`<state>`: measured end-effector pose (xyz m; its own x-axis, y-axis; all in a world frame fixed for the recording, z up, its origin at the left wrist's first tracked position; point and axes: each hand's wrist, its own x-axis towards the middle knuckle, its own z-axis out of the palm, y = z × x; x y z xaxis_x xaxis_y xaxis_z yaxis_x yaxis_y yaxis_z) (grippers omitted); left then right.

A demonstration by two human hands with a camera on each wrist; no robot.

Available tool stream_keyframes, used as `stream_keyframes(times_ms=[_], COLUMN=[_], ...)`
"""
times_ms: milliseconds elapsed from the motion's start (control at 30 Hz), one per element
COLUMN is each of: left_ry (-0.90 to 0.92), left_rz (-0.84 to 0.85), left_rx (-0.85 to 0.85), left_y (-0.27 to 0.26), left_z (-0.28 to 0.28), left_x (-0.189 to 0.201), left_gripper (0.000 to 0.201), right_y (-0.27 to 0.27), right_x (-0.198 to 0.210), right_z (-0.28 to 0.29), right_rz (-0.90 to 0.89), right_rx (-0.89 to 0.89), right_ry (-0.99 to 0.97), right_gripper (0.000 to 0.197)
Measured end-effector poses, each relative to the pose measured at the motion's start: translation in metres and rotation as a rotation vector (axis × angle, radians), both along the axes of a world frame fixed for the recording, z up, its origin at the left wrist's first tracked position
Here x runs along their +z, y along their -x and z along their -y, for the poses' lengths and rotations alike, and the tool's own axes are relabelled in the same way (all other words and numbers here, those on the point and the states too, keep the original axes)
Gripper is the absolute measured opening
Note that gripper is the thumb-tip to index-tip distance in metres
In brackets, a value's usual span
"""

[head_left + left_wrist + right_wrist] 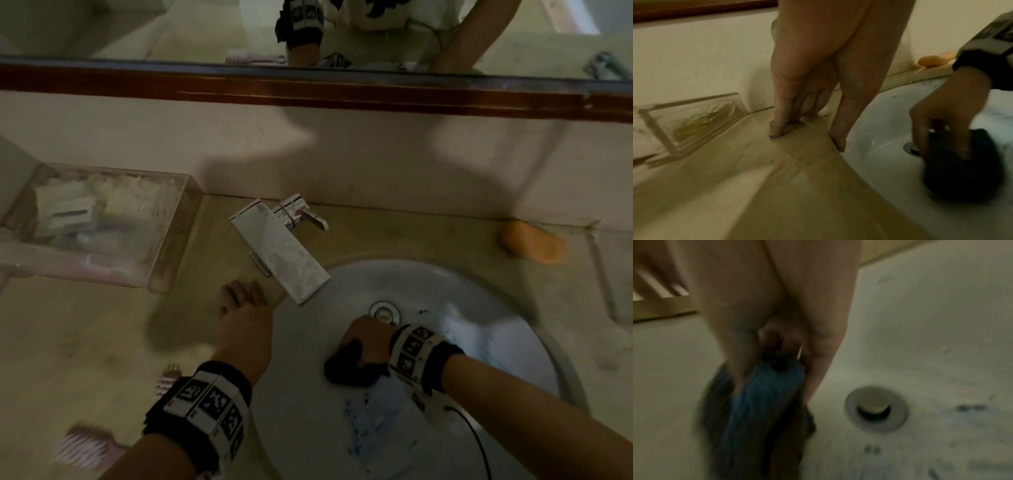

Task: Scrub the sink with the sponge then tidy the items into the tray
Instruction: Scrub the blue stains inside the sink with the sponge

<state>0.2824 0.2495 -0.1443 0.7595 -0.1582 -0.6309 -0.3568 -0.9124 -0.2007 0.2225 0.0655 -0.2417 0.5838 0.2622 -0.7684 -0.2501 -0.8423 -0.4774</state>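
Note:
My right hand (368, 337) grips a dark blue sponge (352, 370) against the white sink basin (486, 301), just left of the metal drain (384, 311). The wrist view shows the sponge (764, 402) blurred between fingers and thumb, beside the drain (875, 408). Blue foam smears (376, 421) streak the basin. My left hand (245, 308) rests with straight fingers on the beige counter at the sink's left rim; its fingertips (777, 134) press the counter. The clear tray (164, 270) sits at the far left with packets inside.
A chrome tap (281, 246) juts over the basin from the back. An orange soap bar (532, 241) lies on the counter at the back right. Pink brushes (85, 448) lie on the counter by my left forearm. A mirror with a wooden frame (308, 89) runs above.

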Motion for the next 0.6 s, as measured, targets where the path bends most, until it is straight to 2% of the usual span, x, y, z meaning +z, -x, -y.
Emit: stream_keyframes(times_ms=[100, 167, 267, 367, 433, 500, 567, 600], left_ry=[0.003, 0.005, 0.015, 0.01, -0.008, -0.039, -0.052, -0.051], left_rz=[0.022, 0.029, 0.027, 0.05, 0.054, 0.054, 0.053, 0.047], left_rx=[-0.012, -0.021, -0.013, -0.031, -0.051, -0.102, -0.143, -0.151], left_y=[0.001, 0.001, 0.0, 0.0, -0.001, -0.003, -0.006, -0.007], left_z=[0.0, -0.001, -0.001, -0.002, -0.003, -0.006, -0.011, -0.013], left_x=[-0.001, -0.001, -0.003, -0.006, -0.009, -0.015, -0.02, -0.021], left_gripper=[0.076, 0.076, 0.076, 0.07, 0.069, 0.074, 0.079, 0.08], right_y=[-0.016, -0.024, -0.021, -0.009, 0.0, 0.007, 0.009, 0.008], right_x=[0.002, 0.0, -0.013, -0.021, -0.015, -0.009, -0.011, -0.007], right_z=[0.012, 0.006, -0.018, -0.044, -0.054, -0.054, -0.046, -0.038], right_rz=[0.267, 0.38, 0.372, 0.348, 0.288, 0.17, 0.169, 0.19], right_rx=[-0.372, -0.471, -0.372, -0.229, 0.009, 0.167, 0.209, 0.15], right_ry=[0.05, 0.068, 0.077, 0.041, 0.034, -0.036, -0.096, -0.111], right_gripper=[0.019, 0.028, 0.041, 0.042, 0.042, 0.039, 0.03, 0.029])
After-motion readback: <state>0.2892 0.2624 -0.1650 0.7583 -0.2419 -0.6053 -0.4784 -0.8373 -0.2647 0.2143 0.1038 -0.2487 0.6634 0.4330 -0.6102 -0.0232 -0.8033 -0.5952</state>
